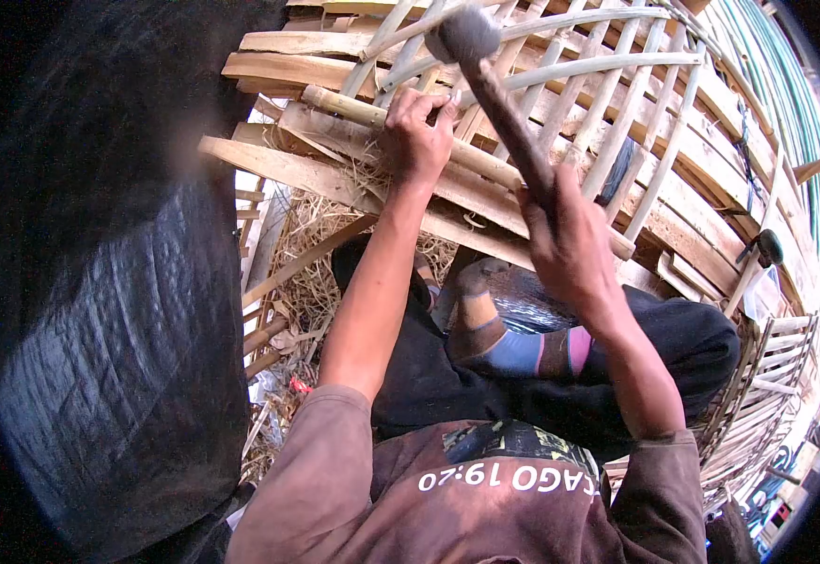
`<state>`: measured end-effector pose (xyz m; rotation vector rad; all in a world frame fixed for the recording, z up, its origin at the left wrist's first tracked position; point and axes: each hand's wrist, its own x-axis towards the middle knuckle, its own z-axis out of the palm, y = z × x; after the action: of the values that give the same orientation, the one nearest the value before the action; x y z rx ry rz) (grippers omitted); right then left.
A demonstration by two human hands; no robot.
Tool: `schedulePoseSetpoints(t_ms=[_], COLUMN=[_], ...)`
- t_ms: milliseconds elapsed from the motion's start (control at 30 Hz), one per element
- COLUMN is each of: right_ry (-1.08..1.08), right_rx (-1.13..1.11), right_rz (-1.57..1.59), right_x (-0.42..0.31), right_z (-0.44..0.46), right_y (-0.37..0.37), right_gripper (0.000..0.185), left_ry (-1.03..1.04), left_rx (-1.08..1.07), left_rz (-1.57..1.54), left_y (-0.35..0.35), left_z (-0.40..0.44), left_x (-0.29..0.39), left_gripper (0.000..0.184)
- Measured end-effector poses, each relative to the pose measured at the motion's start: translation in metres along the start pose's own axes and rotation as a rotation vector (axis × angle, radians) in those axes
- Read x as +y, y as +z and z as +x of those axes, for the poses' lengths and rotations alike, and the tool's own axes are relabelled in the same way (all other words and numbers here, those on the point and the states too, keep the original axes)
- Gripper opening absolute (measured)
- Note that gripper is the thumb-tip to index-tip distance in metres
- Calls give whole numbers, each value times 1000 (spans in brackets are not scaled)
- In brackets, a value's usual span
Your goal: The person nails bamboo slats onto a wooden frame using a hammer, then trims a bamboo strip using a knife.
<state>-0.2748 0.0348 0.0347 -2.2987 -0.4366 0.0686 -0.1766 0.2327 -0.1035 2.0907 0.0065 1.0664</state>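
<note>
Sat with legs bent on the near side of a bamboo pole (344, 105), wearing a brown T-shirt (513, 489), dark trousers (682, 338) and a striped sock (523, 352). Closed the right hand (570, 244) firmly around the handle of a hammer (511, 122), over the right part of the pole, with the hammer's head showing beyond it. Rested the left hand (419, 136) on the pole's left part, with curled fingers and with thumb and forefinger drawn close together; could not be judged, from so small a pale spot at the tips, as holding anything. Risked, by the look of it, struck left fingertips from any glancing or badly aimed swing, being so near the hammer's reach. Risked also a roll of the round pole under an off-centre blow, for want of a firmer hold, or split bamboo from too hard a hit. Lined up beside the pole were rough planks (283, 167); beyond it, crossed pale slats (635, 61); farthest past it, to the right, blue-green poles (795, 85).
</note>
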Motion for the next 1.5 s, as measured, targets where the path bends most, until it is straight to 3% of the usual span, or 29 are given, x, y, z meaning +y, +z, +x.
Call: schedulePoseSetpoints(t_ms=[100, 133, 233, 367, 433, 533, 700, 833, 900, 1033, 1067, 1167, 1200, 1233, 1300, 1333, 1367, 1433, 1500], right_ry=[-4, 42, 131, 48, 80, 133, 118, 41, 30, 19, 17, 82, 93, 105, 151, 194, 197, 221, 228], right_rx=[-46, -31, -25, 67, 48, 28, 15, 40, 11, -12, -17, -26, -24, -21, -28, -38, -38, -40, -44], right_rz=[-99, -80, -5, 61, 96, 44, 29, 6, 28, -32, -33, -14, -4, 8, 19, 30, 35, 26, 38], right_x=[29, 27, 3, -1, 4, 18, 20, 15, 19, 26, 26, 24, 24, 23, 20, 20, 21, 23, 24], right_z=[3, 1, 5, 1, -3, -10, -10, -7, -6, -4, -4, -4, -3, -3, -3, -4, -4, -3, -3], right_y=[20, 20, 3, -5, -6, -4, -2, 5, 11, 19, 19, 15, 14, 12, 6, 4, 4, 4, 5], right_gripper=[22, 22, 22, 24, 24, 23, 23, 23, 25, 24, 24, 23, 23, 22, 23, 23, 23, 24, 24], left_ry=[-160, -57, -80, 8, -40, 46, 106, 68, 45, -25, -116, -138, -271, -271, -248, -226, -224, -110, -155], left_rx=[-61, -48, -44, -15, -60, -199, -255, -140, 29, -46, -190, -232, -384, -386, -645, -664, -668, -729, -705], left_rz=[-96, 7, 0, 56, 57, 50, 42, 268, 307, 524, 493, 528, 430, 428, 309, 203, 206, 588, 574], left_y=[-2, -5, -7, -6, -14, -32, -45, -44, -37, -15, -13, -5, -15, -25, -51, -56, -58, -67, -66], left_z=[1, 2, 2, 2, 5, 5, 4, 17, 34, 54, 56, 50, 57, 62, 73, 76, 74, 77, 80], left_x=[6, 9, 13, 7, 13, 19, 4, -11, -23, -40, -45, -33, -27, -27, -32, -43, -51, -43, -44], left_gripper=[10, 10, 10, 14, 17, 25, 34, 28, 27, 40, 51, 60, 78, 78, 96, 115, 115, 123, 131])
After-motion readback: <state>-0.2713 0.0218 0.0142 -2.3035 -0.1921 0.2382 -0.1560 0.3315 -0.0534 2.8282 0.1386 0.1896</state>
